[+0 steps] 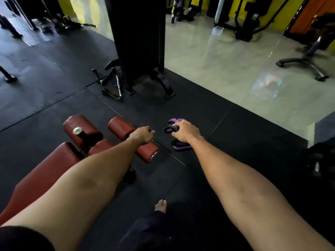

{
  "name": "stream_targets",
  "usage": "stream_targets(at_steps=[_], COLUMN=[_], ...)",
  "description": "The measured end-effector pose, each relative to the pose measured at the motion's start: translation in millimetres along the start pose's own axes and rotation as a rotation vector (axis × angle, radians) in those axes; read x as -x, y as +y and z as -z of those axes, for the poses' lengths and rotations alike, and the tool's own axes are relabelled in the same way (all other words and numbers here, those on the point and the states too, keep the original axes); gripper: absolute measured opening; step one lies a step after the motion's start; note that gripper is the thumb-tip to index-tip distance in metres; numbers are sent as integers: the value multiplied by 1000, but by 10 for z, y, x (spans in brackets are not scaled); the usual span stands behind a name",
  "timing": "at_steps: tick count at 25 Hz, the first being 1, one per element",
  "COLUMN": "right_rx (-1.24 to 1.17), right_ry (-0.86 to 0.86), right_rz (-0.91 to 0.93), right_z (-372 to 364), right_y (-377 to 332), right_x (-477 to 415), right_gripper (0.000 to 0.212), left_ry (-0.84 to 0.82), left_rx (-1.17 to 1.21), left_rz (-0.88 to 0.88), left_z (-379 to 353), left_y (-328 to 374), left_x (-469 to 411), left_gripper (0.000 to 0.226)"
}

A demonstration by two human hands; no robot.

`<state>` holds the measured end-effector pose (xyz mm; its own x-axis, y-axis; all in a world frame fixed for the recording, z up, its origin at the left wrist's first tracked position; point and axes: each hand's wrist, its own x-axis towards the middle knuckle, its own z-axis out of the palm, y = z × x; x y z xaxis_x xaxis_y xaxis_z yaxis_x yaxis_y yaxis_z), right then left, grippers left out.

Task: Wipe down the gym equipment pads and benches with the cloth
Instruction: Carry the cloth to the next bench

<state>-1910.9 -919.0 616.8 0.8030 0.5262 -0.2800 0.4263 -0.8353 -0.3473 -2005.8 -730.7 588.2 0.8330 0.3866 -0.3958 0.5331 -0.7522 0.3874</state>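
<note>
Head view, cloth: we see the purple-and-black cloth [174,128] bunched in the right grip [184,132], over the dark rubber floor [235,134], just beside the front roller pad [147,151] and apart from it
Head view, right grip: fingers curled round the cloth, holding it firmly from above
Head view, left grip: the left grip [142,135] lies on top of the front roller pad, fingers curled over its far side; it seems to us to hold the roller steady
Head view, cloth axis: folded and looped; its length hangs from the grip downward and toward us, the lower fold [181,146] near the floor
Head view, roller axis: long axis from far left to near right; its metal end cap [154,156] points to the near right, toward the cloth
Head view, bench: the red bench [45,171] runs from near left up to the rear roller pad [81,131]
Progress, done: we cannot tell; no pad shows streaks or damp
Progress, left: we judge the front roller is the pad in hand, the cloth not yet on it; the other machines beyond wait too
</note>
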Motion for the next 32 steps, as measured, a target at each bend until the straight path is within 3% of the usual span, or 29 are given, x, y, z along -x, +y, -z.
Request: stream_targets(at_steps=[5,10,18,32], right_rx=[-10,6,51,100], right_ry=[0,-13,-93,-405], right_rz=[-33,-34,157,648], right_z=[253,613,1273,1362], right_y=[812,1309,1393,877], right_x=[-650,-1504,-3000,-5116], right_gripper=[37,46,48,36], left_ry=[-31,-46,66,299], left_rx=[4,76,150,401], left_rz=[-20,22,198,715], left_z=[-168,-143,424,821], left_y=[651,1225,1635,1476], left_x=[-870,-1727,-2737,-3905], left_gripper=[44,46,45,48])
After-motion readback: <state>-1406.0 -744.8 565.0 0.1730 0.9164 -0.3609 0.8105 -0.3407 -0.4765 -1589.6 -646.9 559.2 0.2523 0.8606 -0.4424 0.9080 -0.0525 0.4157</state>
